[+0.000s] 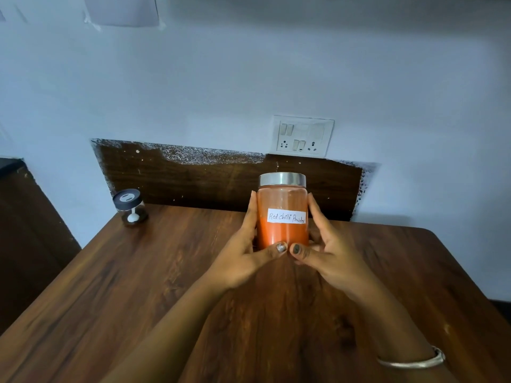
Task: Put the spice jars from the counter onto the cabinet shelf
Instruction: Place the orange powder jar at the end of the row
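Head view: hands around chilli jar

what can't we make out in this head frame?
- Cabinet shelf: not in the head view, so the target spot is unknown.
- Red chilli jar base: covered by left hand and right hand; lifted or resting, can't tell.
- Small dark-lidded jar: contents too small to identify.
- Paper on wall: cut off by top edge.

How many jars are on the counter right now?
2: the red chilli powder jar held between both hands at the counter's middle, and a small black-lidded jar at the back left corner.
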Motion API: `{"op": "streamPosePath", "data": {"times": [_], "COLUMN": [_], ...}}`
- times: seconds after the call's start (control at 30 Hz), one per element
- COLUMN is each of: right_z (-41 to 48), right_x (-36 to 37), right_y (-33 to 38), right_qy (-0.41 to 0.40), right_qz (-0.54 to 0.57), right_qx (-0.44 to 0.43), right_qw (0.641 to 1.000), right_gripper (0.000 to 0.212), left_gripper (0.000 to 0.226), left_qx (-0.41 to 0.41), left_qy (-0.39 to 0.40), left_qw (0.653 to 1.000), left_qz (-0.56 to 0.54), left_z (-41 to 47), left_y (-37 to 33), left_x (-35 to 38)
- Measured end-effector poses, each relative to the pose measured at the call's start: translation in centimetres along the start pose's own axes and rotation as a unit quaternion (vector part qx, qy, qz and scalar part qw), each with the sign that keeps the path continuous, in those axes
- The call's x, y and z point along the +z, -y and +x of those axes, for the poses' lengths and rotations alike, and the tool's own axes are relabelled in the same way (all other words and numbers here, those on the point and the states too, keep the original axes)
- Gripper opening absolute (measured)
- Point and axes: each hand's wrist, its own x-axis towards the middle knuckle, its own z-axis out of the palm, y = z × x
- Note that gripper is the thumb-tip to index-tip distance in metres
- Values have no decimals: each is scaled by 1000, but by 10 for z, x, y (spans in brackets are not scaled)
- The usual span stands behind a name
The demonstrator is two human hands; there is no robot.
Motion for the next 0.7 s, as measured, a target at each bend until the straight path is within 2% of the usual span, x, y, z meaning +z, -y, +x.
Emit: {"op": "streamPosePath", "data": {"times": [0.1, 0.27, 0.5, 0.7], "right_z": [-2, -11, -16, -10], "right_x": [-9, -26, -77, -149], "right_y": [-3, 1, 28, 78], "right_qy": [6, -21, -160, -266], "right_qz": [-3, -25, -26, -110], "right_qx": [-8, -4, -47, -116], "right_qw": [1000, 999, 986, 951], "right_gripper": [104, 102, 90, 87], "left_gripper": [106, 105, 95, 86], "left_qx": [10, 42, 152, 252], "left_qy": [9, 30, 46, 19], "left_qw": [1000, 997, 976, 944], "left_qz": [-1, 56, 148, 211], "left_z": [4, 17, 71, 137], "left_y": [-1, -9, -60, -125], "left_x": [4, 13, 38, 72]}}
